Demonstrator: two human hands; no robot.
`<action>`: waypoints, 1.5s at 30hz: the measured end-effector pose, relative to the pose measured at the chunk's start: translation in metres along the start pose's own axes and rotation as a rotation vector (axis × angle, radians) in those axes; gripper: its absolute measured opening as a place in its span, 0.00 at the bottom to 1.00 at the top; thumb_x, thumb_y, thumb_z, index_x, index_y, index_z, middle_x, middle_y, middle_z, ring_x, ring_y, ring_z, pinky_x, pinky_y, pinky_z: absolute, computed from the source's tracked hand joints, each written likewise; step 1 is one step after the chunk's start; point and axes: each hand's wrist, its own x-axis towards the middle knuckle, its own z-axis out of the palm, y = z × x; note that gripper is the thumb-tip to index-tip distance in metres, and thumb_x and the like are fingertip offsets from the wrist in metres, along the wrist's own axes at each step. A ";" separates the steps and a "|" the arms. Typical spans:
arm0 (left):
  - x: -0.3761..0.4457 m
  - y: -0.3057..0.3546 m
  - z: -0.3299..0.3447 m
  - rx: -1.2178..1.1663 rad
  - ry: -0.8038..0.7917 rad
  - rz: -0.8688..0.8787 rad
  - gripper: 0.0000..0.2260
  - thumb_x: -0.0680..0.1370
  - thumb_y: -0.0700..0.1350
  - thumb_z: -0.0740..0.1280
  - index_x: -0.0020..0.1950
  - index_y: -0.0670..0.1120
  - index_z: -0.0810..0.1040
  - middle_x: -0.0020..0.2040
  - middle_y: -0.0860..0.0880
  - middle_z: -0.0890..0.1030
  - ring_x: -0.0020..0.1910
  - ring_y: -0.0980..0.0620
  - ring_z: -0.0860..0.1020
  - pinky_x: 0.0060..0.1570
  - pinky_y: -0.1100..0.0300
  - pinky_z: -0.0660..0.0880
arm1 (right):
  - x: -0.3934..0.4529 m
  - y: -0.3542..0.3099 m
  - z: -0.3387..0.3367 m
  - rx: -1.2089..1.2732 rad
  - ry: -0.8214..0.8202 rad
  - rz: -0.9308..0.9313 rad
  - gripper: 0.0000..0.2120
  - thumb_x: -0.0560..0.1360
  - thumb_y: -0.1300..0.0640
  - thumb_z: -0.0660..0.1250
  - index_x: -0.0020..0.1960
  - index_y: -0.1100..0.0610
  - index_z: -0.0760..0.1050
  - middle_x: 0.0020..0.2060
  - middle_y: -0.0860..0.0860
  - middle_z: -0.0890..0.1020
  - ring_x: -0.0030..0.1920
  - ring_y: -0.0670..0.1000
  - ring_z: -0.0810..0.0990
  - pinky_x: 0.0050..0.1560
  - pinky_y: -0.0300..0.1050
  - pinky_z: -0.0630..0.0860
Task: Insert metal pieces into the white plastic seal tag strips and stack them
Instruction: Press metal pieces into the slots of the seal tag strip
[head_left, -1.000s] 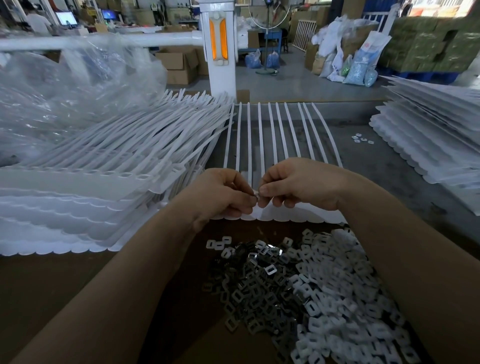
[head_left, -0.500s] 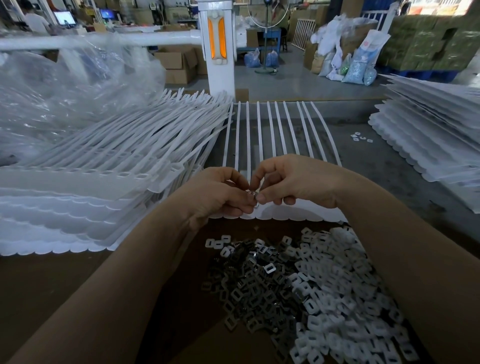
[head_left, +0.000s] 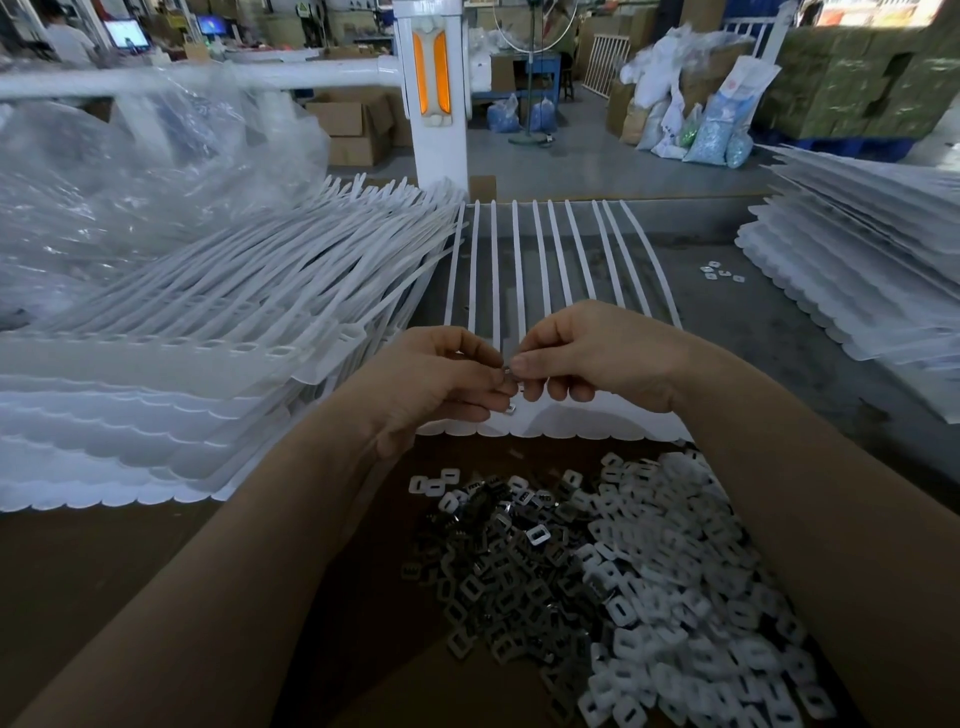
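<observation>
A sheet of white seal tag strips (head_left: 550, 260) lies flat in front of me, its scalloped edge toward me. My left hand (head_left: 441, 379) and my right hand (head_left: 587, 353) meet just above that edge. Between their fingertips they pinch a small metal piece (head_left: 507, 370). Another metal piece (head_left: 510, 409) shows under my left fingers, on the sheet. A heap of dark metal pieces (head_left: 498, 566) and white plastic pieces (head_left: 691, 597) lies on the brown board below my forearms.
A tall stack of tag sheets (head_left: 182, 364) stands at the left, under clear plastic bags (head_left: 130, 197). Another stack (head_left: 872, 270) sits at the right. A white post (head_left: 436, 93) rises behind the table. A few loose pieces (head_left: 719, 273) lie on the grey surface.
Both hands have lifted slightly and the fingertips have shifted on the metal piece. The sheet and the piles have stayed put.
</observation>
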 end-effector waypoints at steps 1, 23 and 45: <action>0.001 0.000 0.000 0.007 0.009 0.007 0.06 0.74 0.35 0.71 0.49 0.42 0.78 0.43 0.44 0.86 0.41 0.50 0.84 0.39 0.62 0.80 | 0.000 0.000 0.000 0.007 0.000 0.005 0.05 0.78 0.57 0.69 0.45 0.57 0.82 0.35 0.49 0.84 0.31 0.42 0.76 0.29 0.34 0.71; 0.009 -0.012 0.007 0.631 0.275 0.243 0.10 0.73 0.46 0.75 0.46 0.54 0.75 0.43 0.55 0.82 0.43 0.60 0.80 0.44 0.66 0.74 | 0.004 0.002 0.002 -0.111 0.251 0.046 0.05 0.78 0.51 0.68 0.45 0.50 0.80 0.41 0.44 0.81 0.41 0.43 0.79 0.35 0.37 0.70; 0.012 -0.020 0.006 0.861 0.187 0.251 0.14 0.70 0.53 0.77 0.48 0.59 0.74 0.49 0.59 0.70 0.48 0.61 0.72 0.41 0.72 0.64 | 0.012 0.007 0.018 -0.399 0.282 0.128 0.07 0.75 0.52 0.71 0.42 0.55 0.81 0.41 0.50 0.84 0.43 0.49 0.82 0.46 0.49 0.80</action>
